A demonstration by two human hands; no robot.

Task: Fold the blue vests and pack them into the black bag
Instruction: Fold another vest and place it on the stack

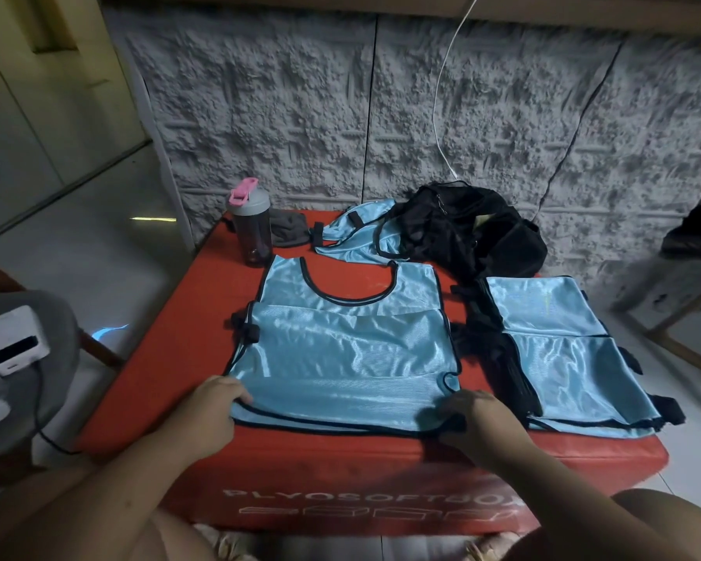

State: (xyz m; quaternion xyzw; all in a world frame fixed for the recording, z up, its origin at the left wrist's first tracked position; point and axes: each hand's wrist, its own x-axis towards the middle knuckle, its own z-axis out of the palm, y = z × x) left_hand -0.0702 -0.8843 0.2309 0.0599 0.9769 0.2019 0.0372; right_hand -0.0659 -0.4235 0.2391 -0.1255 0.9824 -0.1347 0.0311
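A light blue vest [349,350] with black trim lies flat on the red padded box [171,358], neck hole toward the wall. My left hand [215,402] grips its near left corner. My right hand [482,423] pinches its near right corner. To the right sits a stack of folded blue vests [559,350] with black straps at the sides. A crumpled blue vest [353,232] lies at the back, beside the black bag [474,228], which stands at the back right against the wall.
A shaker bottle [251,224] with a pink cap stands at the back left of the box, a grey cloth [290,232] beside it. A white device [13,338] with a cable rests on a grey stool at left. A white cable [446,87] hangs down the textured wall.
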